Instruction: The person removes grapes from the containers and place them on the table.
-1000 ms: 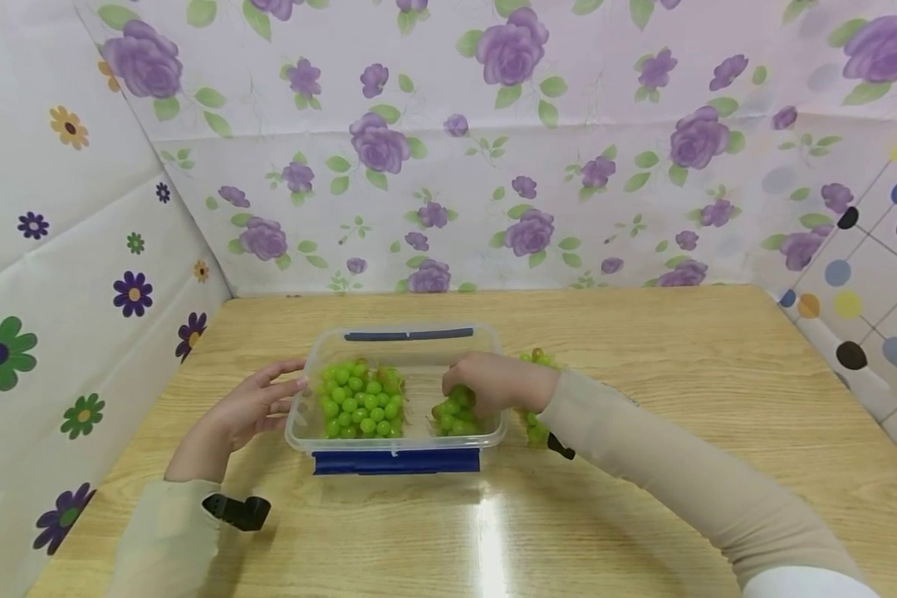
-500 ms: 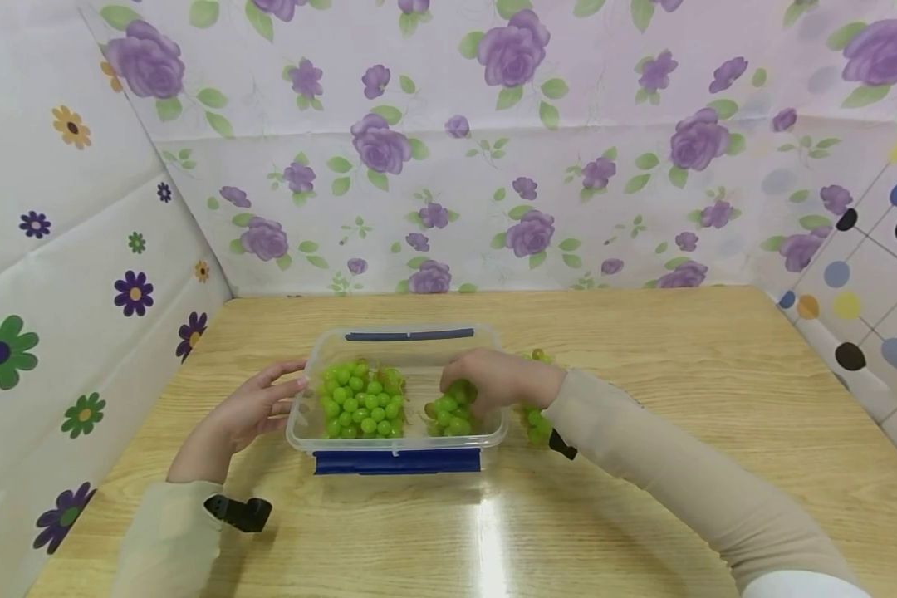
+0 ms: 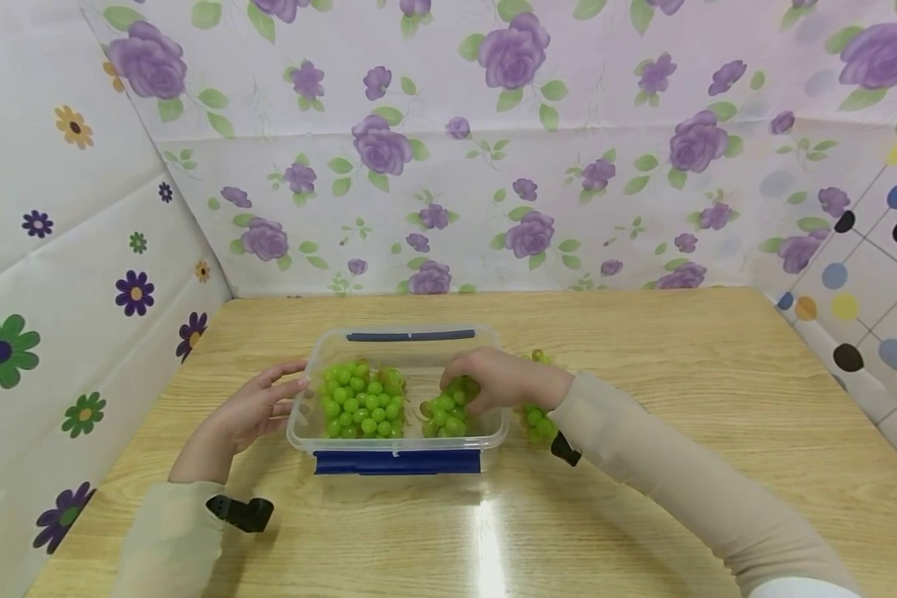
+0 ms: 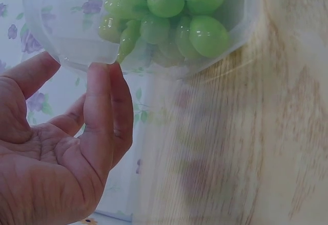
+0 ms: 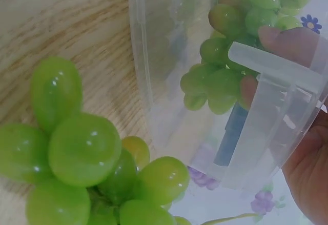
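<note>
A clear plastic food container (image 3: 399,444) with blue latches stands on the table. In its left part lies a large bunch of green grapes (image 3: 362,403). My right hand (image 3: 493,378) reaches over the right wall and grips a smaller bunch of grapes (image 3: 446,417) low inside the right part. Through the clear wall, the right wrist view shows fingers against these grapes (image 5: 218,84). My left hand (image 3: 250,409) is at the container's left side. In the left wrist view its loosely extended fingers (image 4: 98,107) touch the outside of the wall.
Another bunch of green grapes (image 3: 538,425) lies on the table just right of the container, partly hidden under the right wrist. The wooden table (image 3: 688,357) meets floral sheets at the back and sides. Light glares off the table in front of the container.
My right hand keeps its place while the gripped grapes shift slightly left inside the container. The left hand stays at the wall.
</note>
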A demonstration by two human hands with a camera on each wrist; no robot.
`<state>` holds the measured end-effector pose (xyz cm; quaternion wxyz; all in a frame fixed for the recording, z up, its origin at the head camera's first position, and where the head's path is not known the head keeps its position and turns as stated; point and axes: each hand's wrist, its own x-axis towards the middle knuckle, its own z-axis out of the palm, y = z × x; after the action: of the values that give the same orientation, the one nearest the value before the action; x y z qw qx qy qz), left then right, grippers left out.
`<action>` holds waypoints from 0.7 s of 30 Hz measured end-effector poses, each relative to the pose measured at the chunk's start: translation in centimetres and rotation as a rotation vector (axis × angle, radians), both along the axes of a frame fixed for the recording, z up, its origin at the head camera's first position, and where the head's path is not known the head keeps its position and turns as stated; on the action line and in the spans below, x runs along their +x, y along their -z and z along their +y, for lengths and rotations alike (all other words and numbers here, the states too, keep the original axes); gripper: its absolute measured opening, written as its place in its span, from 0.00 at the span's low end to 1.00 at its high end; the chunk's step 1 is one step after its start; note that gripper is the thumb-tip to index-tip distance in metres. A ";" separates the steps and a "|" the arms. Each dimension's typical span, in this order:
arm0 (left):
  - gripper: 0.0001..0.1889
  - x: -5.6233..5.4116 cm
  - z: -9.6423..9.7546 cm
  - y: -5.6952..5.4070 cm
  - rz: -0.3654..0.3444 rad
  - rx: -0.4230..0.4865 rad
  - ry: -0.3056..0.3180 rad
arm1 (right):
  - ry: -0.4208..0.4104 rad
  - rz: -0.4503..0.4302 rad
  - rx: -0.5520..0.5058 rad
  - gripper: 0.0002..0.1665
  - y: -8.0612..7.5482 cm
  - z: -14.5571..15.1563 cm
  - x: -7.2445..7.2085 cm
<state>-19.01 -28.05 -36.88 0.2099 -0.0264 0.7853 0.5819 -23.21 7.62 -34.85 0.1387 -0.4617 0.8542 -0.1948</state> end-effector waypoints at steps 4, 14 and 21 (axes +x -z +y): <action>0.38 0.0 0.0 0.0 0.002 0.003 0.000 | 0.012 -0.003 -0.024 0.26 0.0 0.1 0.2; 0.37 0.1 -0.1 0.0 0.021 0.007 0.007 | 0.032 -0.010 -0.068 0.24 0.2 0.3 0.5; 0.37 0.1 0.0 0.1 0.021 0.001 0.004 | 0.040 -0.002 -0.119 0.24 0.3 0.5 0.6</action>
<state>-18.89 -28.09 -36.96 0.2027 -0.0187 0.7872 0.5821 -22.56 8.09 -35.12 0.1079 -0.4518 0.8500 -0.2487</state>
